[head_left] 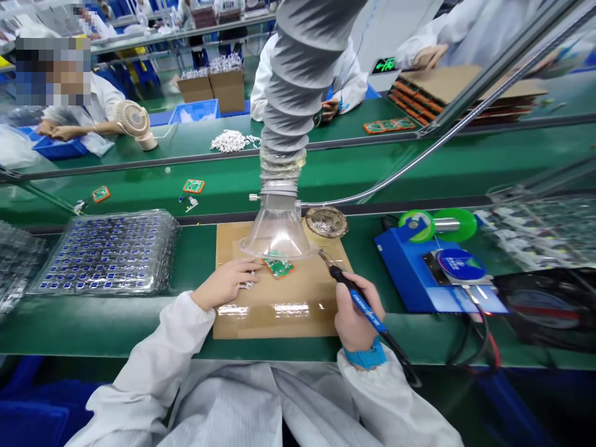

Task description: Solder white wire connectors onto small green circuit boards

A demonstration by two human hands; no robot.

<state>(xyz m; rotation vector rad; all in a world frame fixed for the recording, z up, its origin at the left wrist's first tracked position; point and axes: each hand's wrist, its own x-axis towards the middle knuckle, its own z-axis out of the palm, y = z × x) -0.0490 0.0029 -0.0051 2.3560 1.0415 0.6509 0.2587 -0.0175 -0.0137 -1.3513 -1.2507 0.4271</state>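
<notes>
1. White coat [233, 397]: nearest the camera; both sleeves extend forward over the green workbench [139, 329].
2. Right hand [358, 313]: closed around the handle of a blue-and-black soldering iron [365, 307]. Tip points forward and left, over the cardboard sheet [279, 320]. A blue band [365, 357] encircles the wrist.
3. Left hand [228, 282]: palm down at the left part of the sheet, fingers directed toward the circuit board. Small white part [249, 282] lies at the fingers; whether it is gripped cannot be told.
4. Circuit board [280, 268]: green with orange edging, located on the sheet between both hands, partly below the front rim of the clear hood [279, 233].
5. Round pot [326, 222]: at the sheet's rear right, beside the hood.
6. Blue unit [419, 267]: right of the sheet, fitted with green reel flanges.
7. Stacked clear trays [109, 251]: left of the sheet.
</notes>
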